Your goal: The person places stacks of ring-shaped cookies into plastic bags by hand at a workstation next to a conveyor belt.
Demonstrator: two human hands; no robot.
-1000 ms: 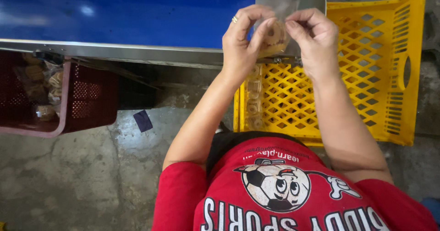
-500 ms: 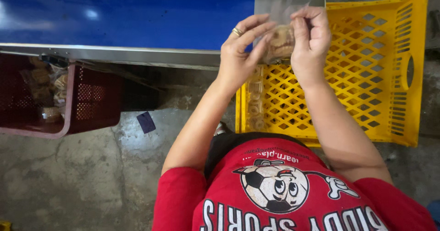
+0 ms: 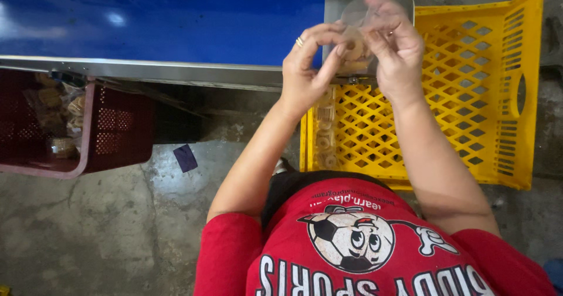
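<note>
Both hands are raised in front of the person, just past the end of the blue conveyor belt and above the yellow lattice crate standing on the concrete floor. The left hand, a ring on one finger, pinches the near edge of a small clear plastic bag between thumb and curled fingers; the right hand grips the same bag from the other side, fingers bent over its top. Inside the bag sit pale, ring-shaped biscuits, partly hidden by the fingers. The bag hangs in the air between the two hands, in front of a metal plate at the belt's end. More filled bags lie against the crate's left wall. Off to the left, a dark red basket under the belt holds further biscuit packs.
</note>
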